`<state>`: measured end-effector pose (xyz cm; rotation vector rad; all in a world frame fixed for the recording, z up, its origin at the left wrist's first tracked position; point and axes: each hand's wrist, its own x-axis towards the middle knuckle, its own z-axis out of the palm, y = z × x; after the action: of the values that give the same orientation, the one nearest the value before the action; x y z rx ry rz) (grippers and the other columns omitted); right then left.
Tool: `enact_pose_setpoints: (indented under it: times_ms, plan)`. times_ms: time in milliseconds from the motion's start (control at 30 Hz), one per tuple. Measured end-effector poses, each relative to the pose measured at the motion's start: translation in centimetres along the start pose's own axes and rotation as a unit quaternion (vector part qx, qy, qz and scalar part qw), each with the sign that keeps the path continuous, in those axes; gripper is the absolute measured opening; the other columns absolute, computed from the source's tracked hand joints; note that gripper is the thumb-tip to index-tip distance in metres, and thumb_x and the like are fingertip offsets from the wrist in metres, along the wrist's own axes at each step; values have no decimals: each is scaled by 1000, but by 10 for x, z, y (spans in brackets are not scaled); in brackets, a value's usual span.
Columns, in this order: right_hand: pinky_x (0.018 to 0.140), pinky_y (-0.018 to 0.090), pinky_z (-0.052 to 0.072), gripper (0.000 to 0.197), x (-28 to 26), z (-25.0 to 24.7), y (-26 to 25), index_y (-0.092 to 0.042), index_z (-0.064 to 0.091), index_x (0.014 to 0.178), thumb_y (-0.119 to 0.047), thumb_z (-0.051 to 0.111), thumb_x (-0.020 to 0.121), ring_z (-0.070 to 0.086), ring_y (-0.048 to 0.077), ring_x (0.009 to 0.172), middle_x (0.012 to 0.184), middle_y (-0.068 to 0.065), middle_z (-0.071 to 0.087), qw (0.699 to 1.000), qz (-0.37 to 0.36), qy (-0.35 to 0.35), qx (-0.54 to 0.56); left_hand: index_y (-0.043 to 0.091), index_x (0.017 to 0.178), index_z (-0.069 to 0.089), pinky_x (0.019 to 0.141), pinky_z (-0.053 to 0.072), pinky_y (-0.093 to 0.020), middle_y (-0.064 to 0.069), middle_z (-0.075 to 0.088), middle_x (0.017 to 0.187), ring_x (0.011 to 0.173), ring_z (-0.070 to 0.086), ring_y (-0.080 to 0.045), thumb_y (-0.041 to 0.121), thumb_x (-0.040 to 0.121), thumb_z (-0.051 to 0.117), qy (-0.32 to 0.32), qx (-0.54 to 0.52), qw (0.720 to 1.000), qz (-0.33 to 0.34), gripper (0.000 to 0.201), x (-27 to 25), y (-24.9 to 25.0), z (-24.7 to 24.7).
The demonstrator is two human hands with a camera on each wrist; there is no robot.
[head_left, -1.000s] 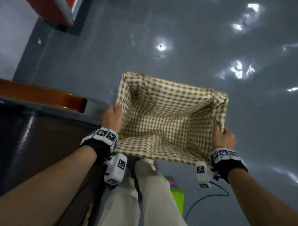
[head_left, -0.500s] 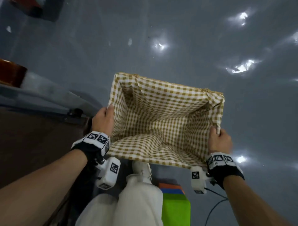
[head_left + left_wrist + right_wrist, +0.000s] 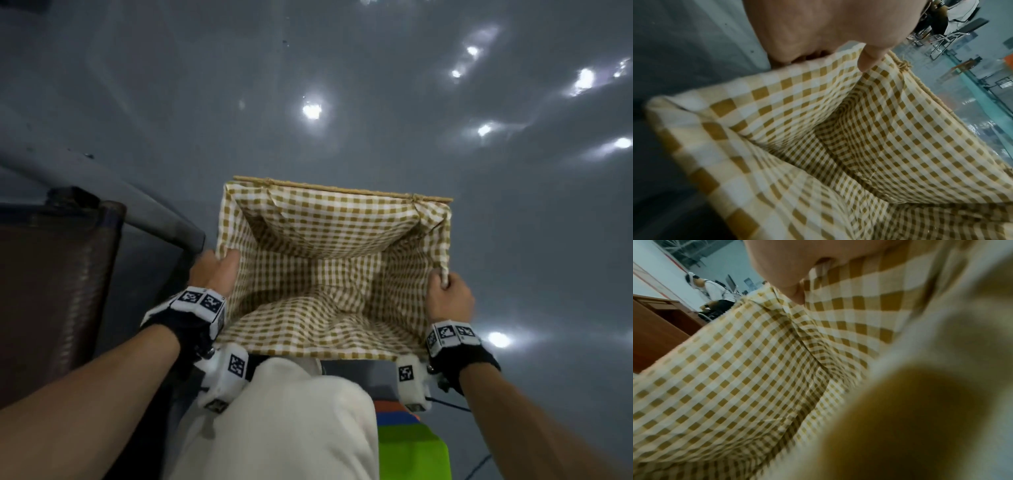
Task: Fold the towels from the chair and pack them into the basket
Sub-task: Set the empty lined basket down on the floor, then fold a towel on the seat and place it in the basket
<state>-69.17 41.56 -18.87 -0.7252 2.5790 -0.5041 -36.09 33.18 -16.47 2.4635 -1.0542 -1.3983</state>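
A rectangular basket (image 3: pixel 342 192) lined with yellow-and-white checked cloth hangs above the grey floor in front of my legs. Nothing lies inside it. My left hand (image 3: pixel 215 270) grips its left rim, thumb pressed on the lining (image 3: pixel 869 60). My right hand (image 3: pixel 447 294) grips the right rim with the cloth bunched in its fingers (image 3: pixel 795 293). The lining (image 3: pixel 756 369) fills both wrist views. No towels are in view.
A dark brown woven chair (image 3: pixel 51 291) stands at the left, with a grey bar (image 3: pixel 137 202) behind it. A green, blue and orange object (image 3: pixel 407 442) lies on the floor by my legs. Glossy grey floor (image 3: pixel 342 85) stretches ahead. Another person (image 3: pixel 715 292) is far off.
The basket, held in both hands, has swung round toward the right and away from the chair and wooden furniture. My grip on both rims is unchanged.
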Motion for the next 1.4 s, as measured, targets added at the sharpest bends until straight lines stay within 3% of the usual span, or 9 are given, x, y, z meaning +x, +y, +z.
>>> enact_pose_setpoints:
  times_ms: [133,267,400,533,733,867,933,1133,1400]
  plan:
    - [72,34,36,31,5,-6,-4,3,58,96,-27,48,96,54,34,88,98,20,60,997,-25,-57,-35,3,132,44,89,39,-39,-20,48,133,114,49,-38,33,93,43,7,45,999,22,49,-6,6,-5]
    - [96,42,38,44,-26,-40,-35,-2,48,130,-19,58,90,42,40,119,130,26,43,987,-103,-48,-110,21,95,57,76,34,-30,-3,56,92,89,51,-26,23,92,48,-3,20,996,92,10,-45,7,-41]
    - [104,39,32,38,-85,-73,-103,-6,54,125,-16,58,89,39,35,124,130,20,46,936,-264,-175,-151,23,106,62,83,43,-30,1,62,106,101,58,-20,21,93,52,-36,-33,992,120,17,-109,2,-115]
    - [95,36,43,21,-173,-100,-197,-12,63,107,-24,53,94,53,27,109,117,10,55,840,-420,-290,-185,28,83,65,84,48,-31,1,70,91,92,64,-17,21,90,56,-3,-87,987,133,14,-178,-17,-219]
    - [84,36,47,18,-350,-129,-319,-17,66,100,-27,53,92,60,27,97,107,8,60,665,-604,-376,-225,24,87,68,86,48,-30,-1,70,92,92,64,-18,23,89,58,140,-134,977,94,10,-284,-95,-359]
    - [82,33,47,14,-460,-112,-351,-22,62,95,-32,53,92,58,23,103,104,2,58,478,-709,-444,-268,33,78,64,86,48,-29,7,68,91,90,64,-14,19,89,58,285,-206,936,22,19,-333,-170,-399]
    - [81,31,47,15,-508,-96,-351,-18,63,96,-28,53,93,57,24,103,103,3,58,390,-744,-465,-280,30,78,65,86,48,-33,3,67,93,89,63,-18,15,87,59,340,-244,908,-34,18,-358,-207,-395]
    - [85,40,47,14,-624,-70,-305,-9,65,93,-17,54,91,59,26,94,96,9,60,236,-763,-548,-250,16,88,67,83,44,-26,-5,68,94,92,62,-25,8,86,59,427,-354,809,-193,12,-425,-292,-331]
    - [79,39,50,9,-700,-6,-202,-17,63,92,-19,56,89,52,13,77,84,-7,49,148,-772,-579,-217,15,98,66,86,38,-25,3,57,100,99,56,-18,6,83,60,529,-318,756,-219,19,-432,-397,-252]
